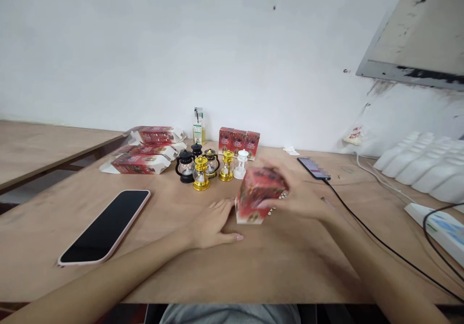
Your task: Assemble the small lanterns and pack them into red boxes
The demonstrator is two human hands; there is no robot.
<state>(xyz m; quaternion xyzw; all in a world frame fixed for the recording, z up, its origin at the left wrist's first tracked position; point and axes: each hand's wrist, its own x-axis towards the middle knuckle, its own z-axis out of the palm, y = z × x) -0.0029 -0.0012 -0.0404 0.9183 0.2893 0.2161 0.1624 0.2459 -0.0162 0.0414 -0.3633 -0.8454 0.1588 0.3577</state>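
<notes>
My right hand (295, 197) grips a red printed cardboard box (255, 193) with a white lower edge, its thumb across the front. Motion blurs the box's top, and the fingers behind it are partly hidden. To the left, my left hand (214, 225) lies palm down on the table, fingers stretched out and thumb apart, close beside the box and holding nothing. Beyond the hands stand several small lanterns: a black lantern (186, 166), a gold lantern (201, 173), another gold lantern (226, 166) and a white lantern (240, 164). Some small pale pieces (282, 196) show behind the box.
Three closed red boxes (239, 141) stand by the wall, near a bottle (198, 129). Flattened red cartons (139, 162) lie at the left. A large phone (105, 227) rests front left; another phone (313, 168) trails a black cable. White foam-like pieces (424, 167) and a power strip (437, 229) occupy the right.
</notes>
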